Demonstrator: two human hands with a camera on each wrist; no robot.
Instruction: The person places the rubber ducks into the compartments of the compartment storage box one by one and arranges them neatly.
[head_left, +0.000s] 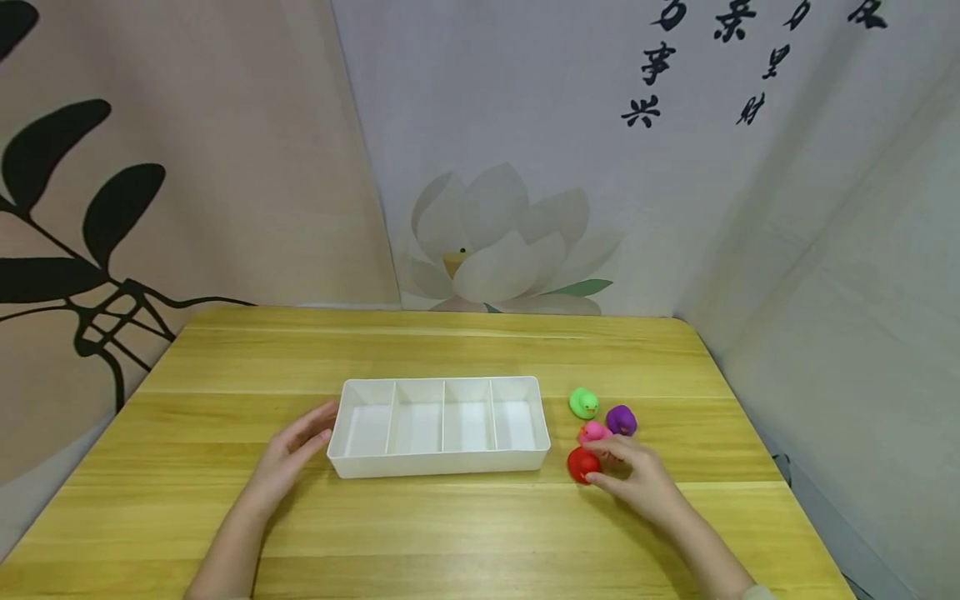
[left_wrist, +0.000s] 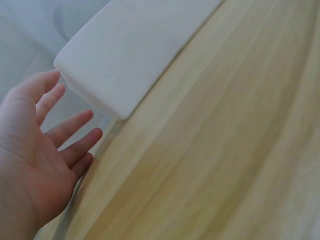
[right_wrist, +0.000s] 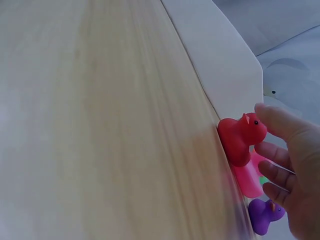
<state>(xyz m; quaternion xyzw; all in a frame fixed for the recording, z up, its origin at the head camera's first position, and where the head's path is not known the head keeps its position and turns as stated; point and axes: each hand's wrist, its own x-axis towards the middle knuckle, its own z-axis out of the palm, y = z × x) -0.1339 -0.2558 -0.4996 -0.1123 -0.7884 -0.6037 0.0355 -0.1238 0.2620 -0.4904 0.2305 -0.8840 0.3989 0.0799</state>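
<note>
Left hand (head_left: 288, 454) is sitting at white tray's (head_left: 438, 464) left end, fingers spread wide. Right hand (head_left: 637, 479) is framing red toy (head_left: 582, 465), right of tray, thumb and fingers parted; contact unclear.

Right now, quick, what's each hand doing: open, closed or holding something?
Left hand: open, beside the white tray, holding nothing.
Right hand: close around the red toy; whether it grips it cannot be told.
</note>
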